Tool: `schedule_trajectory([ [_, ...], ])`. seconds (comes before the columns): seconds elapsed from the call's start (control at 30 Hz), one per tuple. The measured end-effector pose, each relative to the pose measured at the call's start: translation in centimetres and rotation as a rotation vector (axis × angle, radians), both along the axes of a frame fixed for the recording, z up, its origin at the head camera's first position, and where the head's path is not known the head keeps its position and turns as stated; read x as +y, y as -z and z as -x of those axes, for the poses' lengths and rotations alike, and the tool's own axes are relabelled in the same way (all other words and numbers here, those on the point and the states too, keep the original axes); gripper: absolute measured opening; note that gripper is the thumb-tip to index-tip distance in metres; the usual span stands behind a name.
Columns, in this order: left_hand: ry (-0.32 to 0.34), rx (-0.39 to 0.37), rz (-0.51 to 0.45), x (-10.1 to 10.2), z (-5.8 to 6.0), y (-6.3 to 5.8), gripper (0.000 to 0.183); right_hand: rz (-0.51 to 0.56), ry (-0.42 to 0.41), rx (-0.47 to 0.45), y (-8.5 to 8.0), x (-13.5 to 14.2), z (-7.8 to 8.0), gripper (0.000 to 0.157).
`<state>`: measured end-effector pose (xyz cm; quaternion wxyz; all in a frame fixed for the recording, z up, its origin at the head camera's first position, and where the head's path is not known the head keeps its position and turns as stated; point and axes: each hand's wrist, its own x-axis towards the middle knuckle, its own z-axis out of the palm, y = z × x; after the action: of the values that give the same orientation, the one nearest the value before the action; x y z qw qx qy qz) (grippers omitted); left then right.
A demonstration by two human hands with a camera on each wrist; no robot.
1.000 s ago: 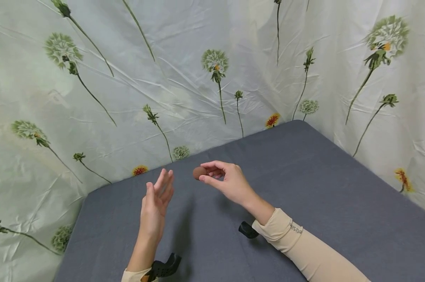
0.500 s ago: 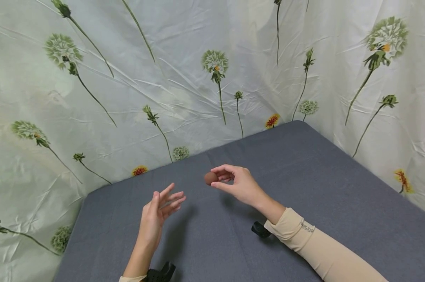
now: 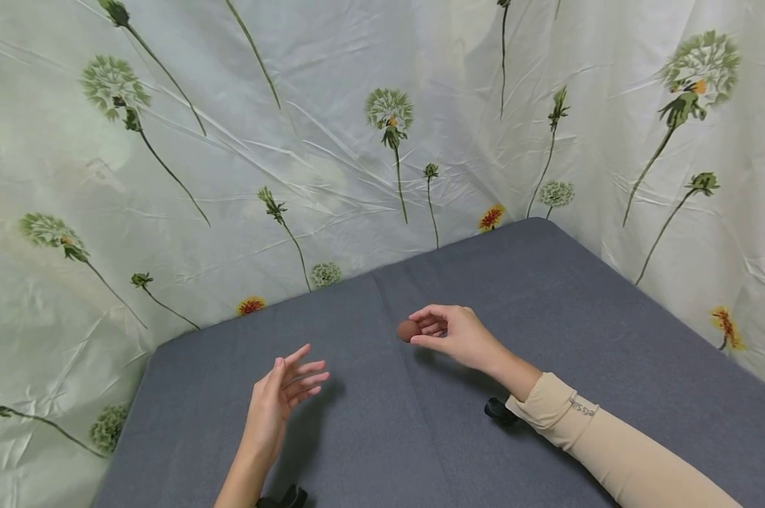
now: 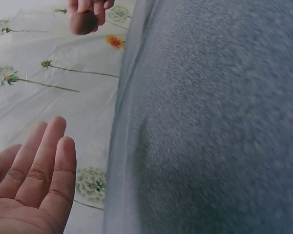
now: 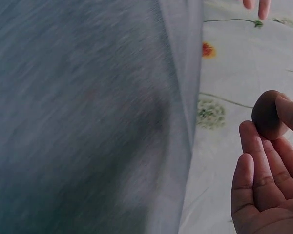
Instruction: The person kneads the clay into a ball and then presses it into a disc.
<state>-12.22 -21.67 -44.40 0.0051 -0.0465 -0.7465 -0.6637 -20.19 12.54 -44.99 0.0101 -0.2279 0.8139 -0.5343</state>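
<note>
A smooth brown egg (image 3: 407,331) is held in the air above the grey cloth. My right hand (image 3: 464,340) pinches one end of it between thumb and fingertips. In the right wrist view the egg (image 5: 266,115) shows its oval outline, with the thumb across one side and the fingers beneath. To the left, my left hand (image 3: 277,395) hovers with fingers spread and nothing in them. The left wrist view shows that palm (image 4: 36,187) facing up, well apart from the egg (image 4: 83,22).
A grey cloth-covered table (image 3: 370,437) spreads below both hands. White fabric with printed dandelions (image 3: 332,141) hangs along its back and right side. Black straps with wrist devices (image 3: 500,410) stick out beneath the forearms.
My right hand has moved right and slightly toward me, with the egg still pinched. The left hand has lowered and tilted its fingers to the right, so the gap between the hands is wider.
</note>
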Motion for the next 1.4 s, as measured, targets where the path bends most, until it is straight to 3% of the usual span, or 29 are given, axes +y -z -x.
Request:
schedule_trajectory([
  [0.3, 0.017, -0.007, -0.038, -1.0, -0.7, 0.8, 0.064, -0.093, -0.015, -0.040, 0.8, 2.6, 0.1, 0.030],
  [0.53, 0.007, -0.021, -0.056, -1.4, -1.0, 1.1, 0.060, -0.225, -0.040, 0.002, 1.5, 4.4, 0.0, 0.028],
  [1.07, -0.019, -0.064, -0.024, -1.9, -1.8, 1.1, 0.061, -0.408, -0.076, 0.114, 1.7, 7.2, -0.6, 0.024],
  [1.4, -0.021, -0.053, 0.010, -2.0, -2.0, 0.5, 0.057, -0.405, -0.083, 0.091, 0.1, 6.7, 0.4, 0.043],
])
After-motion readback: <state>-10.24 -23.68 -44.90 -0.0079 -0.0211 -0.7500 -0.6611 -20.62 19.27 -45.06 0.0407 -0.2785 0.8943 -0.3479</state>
